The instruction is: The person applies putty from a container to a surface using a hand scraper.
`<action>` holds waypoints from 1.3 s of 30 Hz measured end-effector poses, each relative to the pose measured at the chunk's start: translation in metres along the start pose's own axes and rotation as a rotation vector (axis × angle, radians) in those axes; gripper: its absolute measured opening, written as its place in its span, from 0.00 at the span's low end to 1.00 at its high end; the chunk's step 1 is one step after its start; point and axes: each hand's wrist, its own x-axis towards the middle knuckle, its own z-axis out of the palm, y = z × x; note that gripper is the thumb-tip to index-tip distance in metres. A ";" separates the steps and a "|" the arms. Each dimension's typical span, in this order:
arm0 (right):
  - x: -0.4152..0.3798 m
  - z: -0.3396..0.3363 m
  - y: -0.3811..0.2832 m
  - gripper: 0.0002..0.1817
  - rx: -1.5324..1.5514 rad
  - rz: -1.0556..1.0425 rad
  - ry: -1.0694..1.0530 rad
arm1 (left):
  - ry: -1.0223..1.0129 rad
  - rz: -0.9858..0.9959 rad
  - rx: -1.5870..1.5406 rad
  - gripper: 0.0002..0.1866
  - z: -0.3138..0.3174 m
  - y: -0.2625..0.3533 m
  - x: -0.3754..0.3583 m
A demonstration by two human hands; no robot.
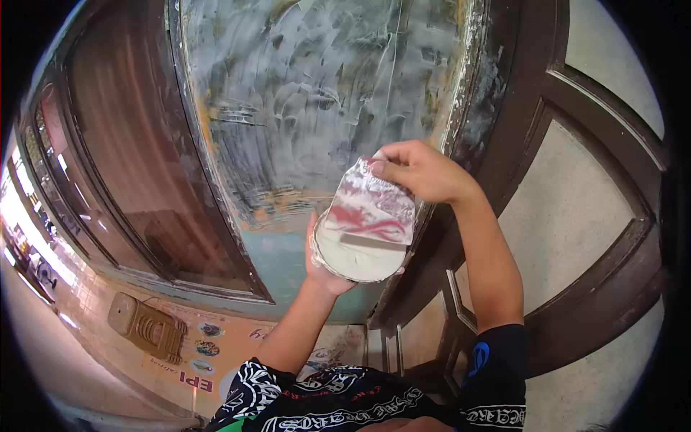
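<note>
The right hand (421, 173) is clamping its grip on the upper edge of a smeared spreader (371, 205), which is sloping down to its wide edge over white paste (363, 261) in the round container (358, 280) that the left hand (322, 270) is cupping.

Daylight blazing in far left, over tiled floor (85, 297); there's a brown plastic stool (147, 327) by a printed banner (234, 333), dark-framed window (129, 144) left, brown-framed panelled door (586, 205) right!
</note>
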 end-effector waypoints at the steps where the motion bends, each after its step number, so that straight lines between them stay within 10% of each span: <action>1: 0.003 0.005 -0.003 0.15 -0.005 -0.007 0.000 | -0.119 -0.022 -0.051 0.45 0.000 -0.001 0.000; 5: 0.019 0.016 0.023 0.15 -0.138 -0.007 -0.109 | 0.133 0.091 0.105 0.46 -0.001 0.000 -0.003; 39: 0.041 0.000 0.018 0.17 -0.013 -0.135 -0.085 | 0.127 0.049 0.160 0.48 0.012 0.009 0.011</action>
